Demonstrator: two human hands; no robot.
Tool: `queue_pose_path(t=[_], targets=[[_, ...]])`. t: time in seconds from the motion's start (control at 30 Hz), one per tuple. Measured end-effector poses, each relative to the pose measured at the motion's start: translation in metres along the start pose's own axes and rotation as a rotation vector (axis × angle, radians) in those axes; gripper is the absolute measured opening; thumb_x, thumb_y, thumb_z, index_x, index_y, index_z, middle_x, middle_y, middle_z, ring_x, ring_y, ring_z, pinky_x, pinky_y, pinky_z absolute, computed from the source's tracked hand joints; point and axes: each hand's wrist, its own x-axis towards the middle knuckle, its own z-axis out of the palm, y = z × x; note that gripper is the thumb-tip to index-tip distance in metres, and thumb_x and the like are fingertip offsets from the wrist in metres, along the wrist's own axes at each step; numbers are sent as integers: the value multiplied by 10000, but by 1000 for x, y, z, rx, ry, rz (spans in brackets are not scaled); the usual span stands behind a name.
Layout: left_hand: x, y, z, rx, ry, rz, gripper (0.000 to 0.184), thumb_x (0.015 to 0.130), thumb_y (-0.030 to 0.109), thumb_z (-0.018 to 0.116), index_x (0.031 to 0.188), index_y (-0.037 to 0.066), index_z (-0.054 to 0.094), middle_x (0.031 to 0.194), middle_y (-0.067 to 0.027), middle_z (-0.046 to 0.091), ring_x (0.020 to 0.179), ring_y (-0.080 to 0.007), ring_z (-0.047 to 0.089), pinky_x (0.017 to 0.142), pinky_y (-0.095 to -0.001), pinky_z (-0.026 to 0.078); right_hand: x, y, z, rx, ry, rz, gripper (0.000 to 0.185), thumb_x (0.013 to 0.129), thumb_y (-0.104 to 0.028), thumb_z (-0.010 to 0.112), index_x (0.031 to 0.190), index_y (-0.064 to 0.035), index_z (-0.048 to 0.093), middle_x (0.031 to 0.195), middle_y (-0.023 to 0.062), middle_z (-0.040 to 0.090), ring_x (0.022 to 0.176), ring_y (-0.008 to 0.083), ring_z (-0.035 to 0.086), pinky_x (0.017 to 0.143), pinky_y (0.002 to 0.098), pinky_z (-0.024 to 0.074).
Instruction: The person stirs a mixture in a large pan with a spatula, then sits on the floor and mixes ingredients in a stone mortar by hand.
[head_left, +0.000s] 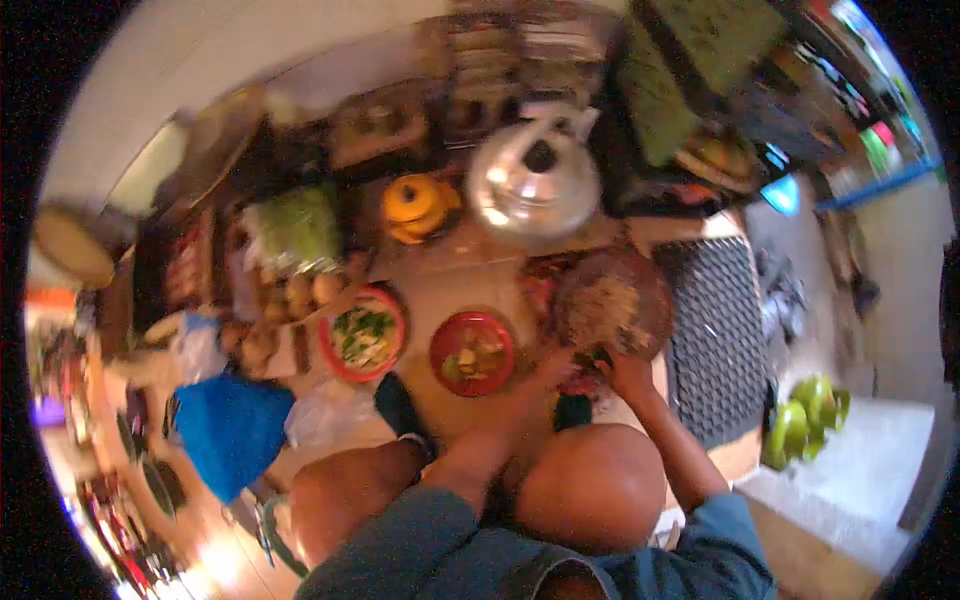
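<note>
Both my hands meet at the near edge of a round brown dish (655,290), which looks like a shallow stone mortar. Pale brown crumbly or mashed food (608,305) lies in it. My left hand (556,368) comes in from the left and my right hand (628,374) from the right. Their fingers look curled around a small dark thing (597,358) between them, too blurred to name. Left of my hands stands a red bowl (508,352) with pieces of food in liquid. Further left, another red-rimmed bowl (326,350) holds chopped greens over something pale.
A large silver kettle (535,190) and an orange lidded pot (413,208) stand behind the bowls. Bagged greens (300,222) and several eggs or round vegetables (300,293) lie left. A black textured mat (710,340) is right, with green slippers (806,418) beyond. Blue cloth (232,428) lies lower left.
</note>
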Motion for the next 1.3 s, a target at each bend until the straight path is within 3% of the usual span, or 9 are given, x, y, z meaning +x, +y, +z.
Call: queue_pose_path(t=[0.37,0.47,0.7,0.8,0.87,1.0,1.07,1.17,1.3], targets=[[25,35,-8,18,289,7,597,813,196,618,1343,43,389,1245,-134,514,1076,-269,522,875,-369,459,132,98,54,203,122,-201,533,892,-469,504,1290,-115,487,1058,216,616,861,378,619,758,475,476],[30,54,-30,374,664,995,594,826,139,590,1363,33,359,1268,-149,500,1083,-257,522,904,-351,440,72,62,-2,208,190,-73,466,872,-397,555,1230,-100,532,1084,204,607,964,370,590,794,485,460],[-58,138,-46,367,531,697,252,819,150,607,1044,37,624,999,-145,646,844,-223,619,758,-366,489,-7,4,-25,-162,90,140,447,873,-394,550,1170,-61,575,1196,201,568,1131,336,516,964,464,386],[-116,203,-30,498,439,620,176,806,217,635,863,57,682,818,-115,671,739,-222,629,689,-364,493,51,73,11,-158,869,-485,246,845,-161,578,1070,-80,638,1004,171,616,1025,385,548,840,505,464],[-112,232,-17,535,304,650,208,797,274,649,806,70,691,737,-100,663,666,-229,628,644,-359,491,-19,-3,-121,584,680,-173,244,878,-127,550,1096,-61,639,986,145,632,976,322,595,837,428,478],[-75,273,38,461,375,1052,363,856,415,568,813,66,654,720,-67,657,635,-222,618,636,-366,485,-80,-43,-247,660,1175,-192,332,917,-81,491,1241,-48,555,1174,135,602,1009,269,592,857,374,453],[-91,317,59,305,33,686,522,850,524,549,1034,37,596,933,-101,633,808,-210,600,696,-355,493,-124,-97,-299,325,1511,-253,381,928,-90,466,1305,-41,488,1310,162,501,1131,259,518,924,358,405],[-116,364,90,-64,-191,467,657,861,574,515,1225,26,501,1107,-128,591,969,-262,563,774,-383,490,-96,-101,-287,547,1530,-468,436,938,-275,498,1271,5,482,1357,177,437,1254,333,398,1028,447,324],[-204,421,91,31,-147,472,659,869,582,489,1293,79,450,1186,-153,551,1067,-353,517,863,-470,474,46,7,-77,88,659,-316,425,892,-314,526,1199,-19,530,1238,205,505,1093,355,503,911,449,415]])
